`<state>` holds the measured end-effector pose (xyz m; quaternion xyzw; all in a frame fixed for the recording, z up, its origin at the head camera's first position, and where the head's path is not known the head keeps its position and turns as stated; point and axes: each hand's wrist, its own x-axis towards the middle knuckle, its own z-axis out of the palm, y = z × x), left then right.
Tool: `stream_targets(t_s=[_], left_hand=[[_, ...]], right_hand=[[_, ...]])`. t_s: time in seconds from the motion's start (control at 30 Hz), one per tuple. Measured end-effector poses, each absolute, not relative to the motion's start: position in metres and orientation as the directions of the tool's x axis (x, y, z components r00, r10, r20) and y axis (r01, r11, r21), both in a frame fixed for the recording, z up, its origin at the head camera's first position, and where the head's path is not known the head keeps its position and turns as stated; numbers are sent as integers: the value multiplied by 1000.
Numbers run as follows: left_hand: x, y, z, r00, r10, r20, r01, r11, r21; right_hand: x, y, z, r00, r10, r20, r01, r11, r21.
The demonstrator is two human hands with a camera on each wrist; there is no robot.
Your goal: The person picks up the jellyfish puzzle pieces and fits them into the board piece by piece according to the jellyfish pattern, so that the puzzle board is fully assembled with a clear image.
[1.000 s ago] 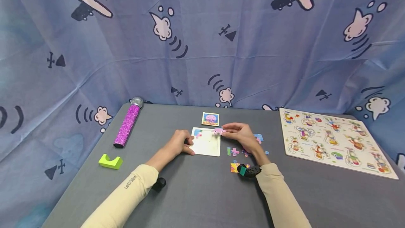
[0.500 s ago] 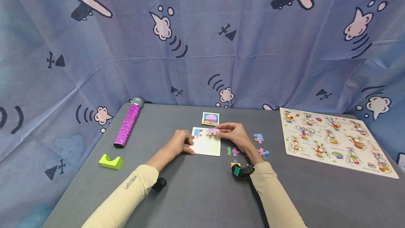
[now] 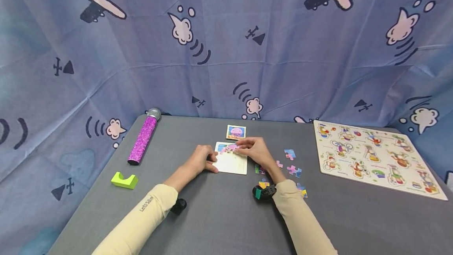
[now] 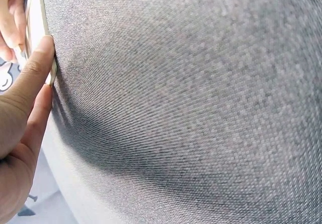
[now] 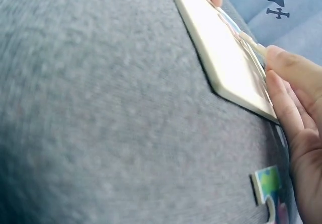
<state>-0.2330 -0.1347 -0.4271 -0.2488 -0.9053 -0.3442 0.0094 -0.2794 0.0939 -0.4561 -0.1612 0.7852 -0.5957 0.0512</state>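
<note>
Over tray [image 3: 230, 165], right hand [image 3: 257, 151] pinches pink piece [image 3: 231, 148], now farther left; left hand [image 3: 199, 161] grips tray.

Here's the pink jigsaw piece [image 3: 231, 148], pinched between the right hand's [image 3: 258, 151] thumb and fingers, over the far part of the flat, off-white puzzle tray [image 3: 229, 165]; whether it touches down, hard to say! The tray lies flat, the left hand [image 3: 200, 159] gripping its left edge, a blue-and-pink corner piece [image 3: 220, 145] in its far left corner. Right of it, colourful loose jigsaw pieces [image 3: 293, 170] lie scattered.
</note>
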Motion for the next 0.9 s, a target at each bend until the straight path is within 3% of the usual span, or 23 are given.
stream_targets(t_s=[0.3, 0.6, 0.9], left_hand=[[-233, -134, -426, -874, 444, 199, 464, 636, 617], [-234, -136, -429, -869, 444, 218, 479, 641, 600], [-234, -134, -428, -879, 438, 187, 453, 646, 614]], right_hand=[[-280, 87, -449, -940, -313, 134, -263, 418, -870], [-279, 82, -444, -921, -325, 214, -363, 520, -773], [-278, 79, -435, -921, -335, 199, -373, 611, -698]])
